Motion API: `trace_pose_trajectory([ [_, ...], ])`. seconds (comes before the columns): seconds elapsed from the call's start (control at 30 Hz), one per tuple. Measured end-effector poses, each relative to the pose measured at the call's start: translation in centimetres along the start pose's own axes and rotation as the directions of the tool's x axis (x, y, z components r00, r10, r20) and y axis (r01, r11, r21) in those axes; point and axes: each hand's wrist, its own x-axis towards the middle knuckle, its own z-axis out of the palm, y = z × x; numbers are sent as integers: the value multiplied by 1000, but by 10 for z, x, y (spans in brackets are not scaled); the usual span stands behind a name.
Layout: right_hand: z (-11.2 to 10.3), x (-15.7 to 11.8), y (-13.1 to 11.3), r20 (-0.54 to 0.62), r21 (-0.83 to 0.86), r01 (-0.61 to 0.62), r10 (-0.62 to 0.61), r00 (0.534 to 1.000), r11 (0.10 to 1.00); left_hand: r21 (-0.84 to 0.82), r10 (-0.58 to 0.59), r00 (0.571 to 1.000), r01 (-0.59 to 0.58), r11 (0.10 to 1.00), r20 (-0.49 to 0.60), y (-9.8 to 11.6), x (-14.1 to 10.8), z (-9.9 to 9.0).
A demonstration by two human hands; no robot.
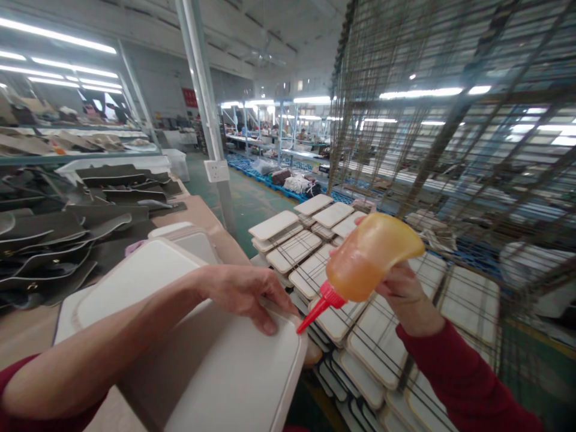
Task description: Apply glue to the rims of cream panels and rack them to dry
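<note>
My left hand [247,294] is closed on the far edge of a pale panel with rounded corners [229,366], thumb on its upper face and fingers over the rim. The panel is tilted in front of me. My right hand [405,288] grips a squeeze bottle [364,258] of amber liquid, tipped downward. Its red nozzle [315,312] points at the panel's far right corner, with the tip at or very near the edge. More pale panels [139,276] lie on the table to the left, partly behind my left forearm.
At right, a wire drying rack [373,336] holds several layers of similar panels; its raised wire shelves [427,120] lean overhead. Dark leather-like pieces [54,240] pile up on the left table [220,225]. A metal post [204,108] with a socket box [216,171] stands ahead.
</note>
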Motion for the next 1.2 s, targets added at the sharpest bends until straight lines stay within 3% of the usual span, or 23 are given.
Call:
trace_pose_trajectory([
  [0.4, 6, 4, -2, 49, -46, 39, -37, 998, 998, -112, -45, 999, 48, 993, 30, 0, -4, -4],
  [0.57, 9, 0, -2, 18, -54, 61, -60, 998, 997, -91, -25, 1000, 26, 995, 5, -3, -9, -7],
  [0.73, 11, -11, 2, -34, -45, 57, -58, 998, 997, -170, -27, 998, 16, 985, -61, -12, -17, -8],
  [0.9, 11, -13, 9, -73, -48, 188, -191, 979, 981, -316, -6, 986, -47, 948, -167, -20, -22, -7],
  [1.2, 13, -11, 18, -112, -99, 208, -219, 969, 973, -364, -13, 963, -89, 927, -269, -33, -25, -10],
])
